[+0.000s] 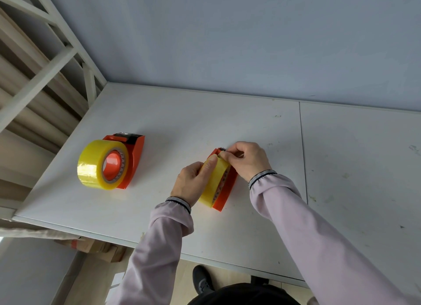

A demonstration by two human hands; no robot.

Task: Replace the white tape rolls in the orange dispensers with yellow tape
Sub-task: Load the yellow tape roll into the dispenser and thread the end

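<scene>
Two orange dispensers stand on the white table [205,122]. The left dispenser [136,155] carries a yellow tape roll [91,168] on its orange hub, and no hand touches it. The right dispenser [226,191] holds a second yellow tape roll [215,184]. My left hand [193,179] grips this roll from the left, thumb on its top. My right hand [246,160] pinches the tape's free end near the toothed cutter at the dispenser's far end. No white roll is in view.
A white metal frame [45,81] rises off the table's left edge. A pale wall stands behind the table. Cardboard boxes [95,247] lie on the floor under the front left edge. A seam [303,150] splits the tabletop at right.
</scene>
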